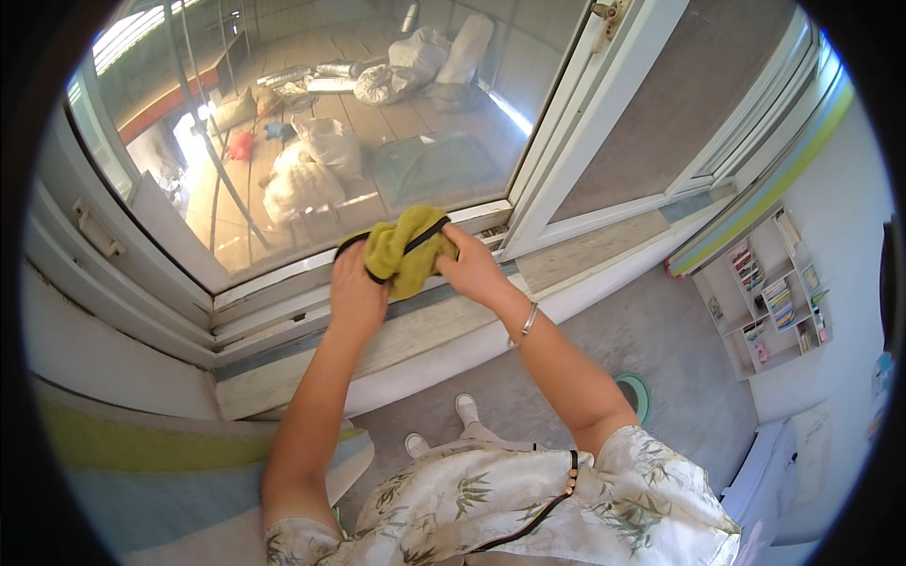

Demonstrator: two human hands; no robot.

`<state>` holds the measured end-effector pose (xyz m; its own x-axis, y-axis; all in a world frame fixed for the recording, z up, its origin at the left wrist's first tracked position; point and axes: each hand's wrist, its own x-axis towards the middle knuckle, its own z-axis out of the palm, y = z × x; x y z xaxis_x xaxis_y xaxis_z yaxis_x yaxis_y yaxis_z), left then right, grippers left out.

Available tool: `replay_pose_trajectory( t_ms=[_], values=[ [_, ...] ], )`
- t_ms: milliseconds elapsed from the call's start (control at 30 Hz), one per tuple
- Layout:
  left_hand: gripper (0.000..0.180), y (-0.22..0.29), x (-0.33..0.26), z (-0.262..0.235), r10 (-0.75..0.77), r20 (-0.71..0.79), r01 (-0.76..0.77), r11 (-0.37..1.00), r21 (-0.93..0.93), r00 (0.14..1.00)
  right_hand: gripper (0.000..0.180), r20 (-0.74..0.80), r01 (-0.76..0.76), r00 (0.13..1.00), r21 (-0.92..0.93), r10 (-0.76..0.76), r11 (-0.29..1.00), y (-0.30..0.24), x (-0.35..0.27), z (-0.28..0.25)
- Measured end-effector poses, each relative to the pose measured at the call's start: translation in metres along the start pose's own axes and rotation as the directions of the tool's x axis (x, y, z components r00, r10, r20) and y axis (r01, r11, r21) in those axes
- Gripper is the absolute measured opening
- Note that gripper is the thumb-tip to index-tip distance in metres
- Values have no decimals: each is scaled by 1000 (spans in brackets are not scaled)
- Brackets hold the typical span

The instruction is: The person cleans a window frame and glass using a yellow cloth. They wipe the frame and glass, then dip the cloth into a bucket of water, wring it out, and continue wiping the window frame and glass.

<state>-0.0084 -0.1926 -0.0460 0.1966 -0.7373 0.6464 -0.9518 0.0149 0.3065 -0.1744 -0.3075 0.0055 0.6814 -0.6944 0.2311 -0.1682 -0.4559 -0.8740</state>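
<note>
A bunched yellow-green cloth (408, 253) with dark edging is held between my two hands, just above the bottom rail of the white window frame. My left hand (357, 291) grips its left side, with fingertips partly hidden by the folds. On the right, my right hand (472, 269) pinches the cloth between thumb and fingers. Behind the cloth stands the window glass (429, 170), and below it runs the pale window sill (425, 330). A silver bangle circles my right wrist.
Beyond the glass, white sacks (316, 165) lie on a wooden floor. A striped curtain (142, 472) hangs at the lower left, another curtain (755, 198) at the right. A wall bookshelf (769, 292) and a green round container (634, 396) are farther right.
</note>
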Motion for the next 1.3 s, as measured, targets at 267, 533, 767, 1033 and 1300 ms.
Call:
replay_pose_trajectory(
  t_ms=[267,533,767,1033,1300],
  values=[
    [37,10,1,-1,-175,-184,147,977,-157,967,44,270,288,942,-344,-199,894,-26,-9,-45],
    [34,-5,-10,24,-541,-147,315,666,-676,828,75,-563,281,502,-612,-657,739,-19,-17,-110],
    [23,19,0,37,-548,-190,341,718,-607,815,92,-547,136,604,-646,-580,751,-11,19,-131],
    [20,-3,-9,38,-486,-293,246,771,-588,823,81,-728,291,484,-389,-485,874,-36,43,-110],
    [25,25,-6,15,-427,-286,309,873,-377,858,77,-708,291,547,-340,-447,894,-32,33,-105]
  ],
)
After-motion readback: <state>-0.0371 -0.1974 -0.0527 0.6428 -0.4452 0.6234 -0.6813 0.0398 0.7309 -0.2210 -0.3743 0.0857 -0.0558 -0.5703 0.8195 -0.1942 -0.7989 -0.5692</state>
